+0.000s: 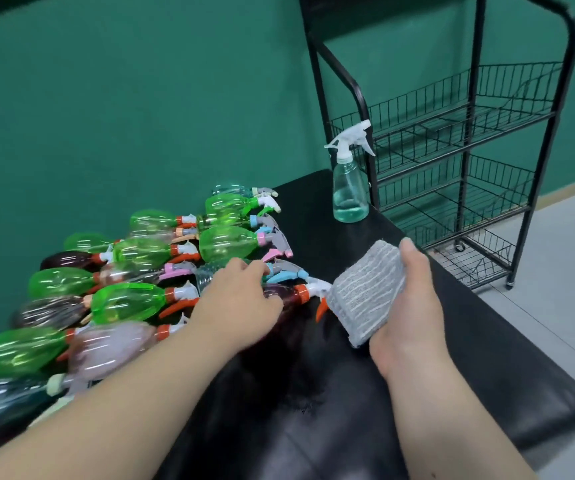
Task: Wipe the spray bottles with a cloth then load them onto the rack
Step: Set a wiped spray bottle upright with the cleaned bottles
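A: Grips first. What's each hand got?

B: Left hand (241, 299) is palm down on the pile, fingers curled over a dark bottle (284, 297) w/ an orange collar. Looks like it's closing on it, but the fingers hide the contact, so can't say if it's a firm hold yet. Right hand (407, 306) is wrapped round a folded grey cloth (365, 292), thumb up along the far edge, cloth face tilted toward the left hand.

A: Which way does that bottle lie?

B: On its side, long axis roughly left-right. Body sits under the left hand, white nozzle and orange trigger point right, tip just beside the cloth's lower edge. So left hand's on it, right hand's close by w/ the cloth. I'd guess next move is lift the bottle & bring it over to the cloth.

A: Rest of them?

B: Heap of spray bottles (123, 303), mostly green, some dark or clear, all lying down w/ nozzles pointing right, on the left part of the black counter (469, 358). One clear bottle (350, 188) w/ bluish liquid stands upright at the far edge, apart from the heap.

A: Rack?

B: Black wire rack (466, 143) stands on the floor past the counter's far right corner, right behind that upright bottle. Shelves I can see hold nothing, so loading hasn't begun by the look of it.
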